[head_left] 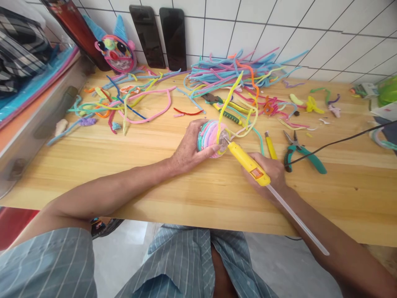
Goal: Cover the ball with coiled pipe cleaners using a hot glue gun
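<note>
head view: the left hand [186,152] curls around a pastel ball [208,134] of coiled pipe cleaners, steadying it on the table [149,182]. the right hand [269,174] is closed round a yellow glue gun [248,162], whose tip touches the ball. pliers [304,154] lie near the right hand.

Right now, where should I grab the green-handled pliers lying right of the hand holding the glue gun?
Take the green-handled pliers by the two splayed handles, coming from above on the near side: they lie flat, jaws pointing away. A black cord crosses the handles.
</note>
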Action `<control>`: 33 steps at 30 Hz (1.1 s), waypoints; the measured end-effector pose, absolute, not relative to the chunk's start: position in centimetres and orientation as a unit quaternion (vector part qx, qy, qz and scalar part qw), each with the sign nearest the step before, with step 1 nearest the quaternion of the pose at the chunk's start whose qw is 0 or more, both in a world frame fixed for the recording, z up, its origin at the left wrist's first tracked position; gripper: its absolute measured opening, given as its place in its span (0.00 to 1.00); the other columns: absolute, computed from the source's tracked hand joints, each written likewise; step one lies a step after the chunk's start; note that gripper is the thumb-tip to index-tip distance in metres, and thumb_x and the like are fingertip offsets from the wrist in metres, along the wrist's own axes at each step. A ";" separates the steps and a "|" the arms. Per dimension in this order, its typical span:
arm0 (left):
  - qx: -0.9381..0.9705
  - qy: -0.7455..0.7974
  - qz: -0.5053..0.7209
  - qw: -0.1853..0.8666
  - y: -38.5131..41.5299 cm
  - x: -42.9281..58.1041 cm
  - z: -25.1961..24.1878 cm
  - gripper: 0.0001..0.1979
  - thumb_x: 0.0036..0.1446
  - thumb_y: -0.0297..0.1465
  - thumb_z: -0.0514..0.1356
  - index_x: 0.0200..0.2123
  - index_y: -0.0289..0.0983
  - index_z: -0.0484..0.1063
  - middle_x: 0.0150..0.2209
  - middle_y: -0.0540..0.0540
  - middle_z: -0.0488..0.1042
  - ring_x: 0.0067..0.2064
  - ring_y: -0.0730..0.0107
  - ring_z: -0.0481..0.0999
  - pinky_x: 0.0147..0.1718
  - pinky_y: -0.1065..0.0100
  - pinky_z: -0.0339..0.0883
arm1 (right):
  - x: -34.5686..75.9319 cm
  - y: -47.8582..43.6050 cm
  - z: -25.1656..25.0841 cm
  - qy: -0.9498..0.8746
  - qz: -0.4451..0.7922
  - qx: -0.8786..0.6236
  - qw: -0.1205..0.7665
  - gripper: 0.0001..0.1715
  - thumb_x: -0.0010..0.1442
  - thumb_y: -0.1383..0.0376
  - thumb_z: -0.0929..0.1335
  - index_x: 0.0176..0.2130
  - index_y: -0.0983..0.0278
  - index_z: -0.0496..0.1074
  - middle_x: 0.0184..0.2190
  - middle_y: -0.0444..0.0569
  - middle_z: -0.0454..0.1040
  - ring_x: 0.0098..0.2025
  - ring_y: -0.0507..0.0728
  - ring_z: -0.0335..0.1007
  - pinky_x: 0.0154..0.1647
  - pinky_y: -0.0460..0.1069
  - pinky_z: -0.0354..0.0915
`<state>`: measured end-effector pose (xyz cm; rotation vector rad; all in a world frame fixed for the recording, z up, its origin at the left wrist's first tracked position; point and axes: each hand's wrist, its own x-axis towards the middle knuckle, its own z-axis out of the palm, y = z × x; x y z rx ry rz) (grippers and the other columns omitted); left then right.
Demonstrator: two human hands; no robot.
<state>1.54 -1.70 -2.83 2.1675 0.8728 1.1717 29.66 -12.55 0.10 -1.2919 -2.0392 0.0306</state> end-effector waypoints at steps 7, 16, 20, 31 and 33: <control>0.798 0.331 0.428 0.264 -1.7 1.5 -2.6 0.41 0.71 0.62 0.61 0.72 0.41 0.57 0.69 0.31 0.71 0.70 0.46 0.75 0.70 0.44 0.74 | 29.9 -11.9 -0.5 -0.799 -0.020 -0.453 0.394 0.07 0.72 0.64 0.71 0.48 0.57 0.82 0.27 0.43 0.82 0.23 0.55 0.76 0.26 0.51 0.66; 0.801 0.322 0.437 0.255 -1.8 1.6 -2.6 0.39 0.72 0.59 0.62 0.72 0.41 0.58 0.68 0.32 0.72 0.70 0.45 0.76 0.70 0.44 0.74 | 29.6 -11.9 0.9 -0.819 -0.026 -0.464 0.337 0.08 0.71 0.65 0.71 0.48 0.57 0.80 0.27 0.42 0.83 0.24 0.56 0.79 0.26 0.50 0.68; 0.801 0.323 0.437 0.250 -1.8 1.6 -2.6 0.40 0.72 0.60 0.61 0.72 0.41 0.58 0.68 0.32 0.72 0.69 0.46 0.76 0.70 0.45 0.74 | 29.5 -11.9 0.8 -0.821 -0.036 -0.457 0.340 0.08 0.72 0.67 0.71 0.49 0.57 0.79 0.27 0.42 0.83 0.23 0.55 0.78 0.26 0.50 0.68; 0.802 0.341 0.420 0.252 -1.9 1.5 -2.4 0.42 0.71 0.63 0.61 0.73 0.41 0.58 0.69 0.32 0.72 0.70 0.45 0.75 0.70 0.43 0.74 | 29.6 -12.0 1.1 -0.821 -0.033 -0.456 0.342 0.07 0.71 0.65 0.71 0.48 0.58 0.81 0.27 0.43 0.83 0.23 0.56 0.78 0.25 0.50 0.69; 0.804 0.336 0.422 0.251 -1.9 1.5 -2.4 0.41 0.71 0.63 0.61 0.73 0.41 0.59 0.68 0.32 0.72 0.70 0.45 0.75 0.70 0.44 0.73 | 29.6 -11.9 1.1 -0.819 -0.032 -0.460 0.341 0.07 0.72 0.65 0.70 0.48 0.57 0.80 0.27 0.43 0.83 0.23 0.56 0.78 0.25 0.50 0.68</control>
